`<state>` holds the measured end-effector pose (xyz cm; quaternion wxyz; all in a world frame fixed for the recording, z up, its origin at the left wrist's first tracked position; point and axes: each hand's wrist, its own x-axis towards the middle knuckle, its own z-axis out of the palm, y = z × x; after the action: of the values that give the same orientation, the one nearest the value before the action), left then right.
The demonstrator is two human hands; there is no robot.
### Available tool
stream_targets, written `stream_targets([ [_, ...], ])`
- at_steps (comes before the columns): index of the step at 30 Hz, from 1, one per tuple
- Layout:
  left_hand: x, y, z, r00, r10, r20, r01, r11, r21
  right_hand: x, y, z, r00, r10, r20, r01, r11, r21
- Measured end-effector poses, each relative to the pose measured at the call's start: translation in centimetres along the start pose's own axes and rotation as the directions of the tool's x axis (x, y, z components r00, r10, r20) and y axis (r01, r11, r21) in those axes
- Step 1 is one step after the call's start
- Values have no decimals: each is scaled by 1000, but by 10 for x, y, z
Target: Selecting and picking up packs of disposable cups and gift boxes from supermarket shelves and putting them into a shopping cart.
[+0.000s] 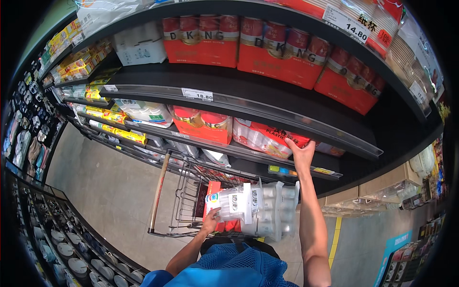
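Note:
My right hand [303, 153] reaches onto the lower shelf. Its thumb lies over the right end of a red-and-clear pack of plastic cups [263, 138], and the other fingers curl at the pack's edge. My left hand [211, 220] is lower down at the shopping cart, with its fingers closed against the end of a clear-wrapped pack of cups [234, 201] with white labels. That pack lies sideways over the cart, beside a larger clear-wrapped pack [272, 210]. Part of the left hand's grip is hidden by the pack.
The wire shopping cart [184, 196] stands against the shelf, its handle [159, 191] at the left. Red cartons of cans [201, 43] fill the upper shelf; another red carton [203, 125] sits on the lower one. Racks of bowls [76, 265] stand at lower left.

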<state>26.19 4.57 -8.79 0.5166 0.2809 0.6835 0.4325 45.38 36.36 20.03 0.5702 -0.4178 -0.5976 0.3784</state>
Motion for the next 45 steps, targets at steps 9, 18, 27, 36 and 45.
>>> stream_targets([
  [9,5,12,6,996,86,-4,-85,993,84,-23,3,-4,1000,-6,30,3,996,94],
  [18,6,19,1,996,89,-8,-88,994,69,-54,3,-3,994,-52,-100,52,999,6],
  [27,7,-9,-5,992,127,-19,-125,988,90,-86,-14,-22,911,-409,-56,384,889,-250],
  [36,2,-17,1,997,43,-58,-38,995,90,-134,-67,-64,741,-667,81,600,601,-528],
  [45,-3,-28,-19,994,-65,-84,55,992,-112,-193,-99,-74,851,-497,170,514,721,-465],
])
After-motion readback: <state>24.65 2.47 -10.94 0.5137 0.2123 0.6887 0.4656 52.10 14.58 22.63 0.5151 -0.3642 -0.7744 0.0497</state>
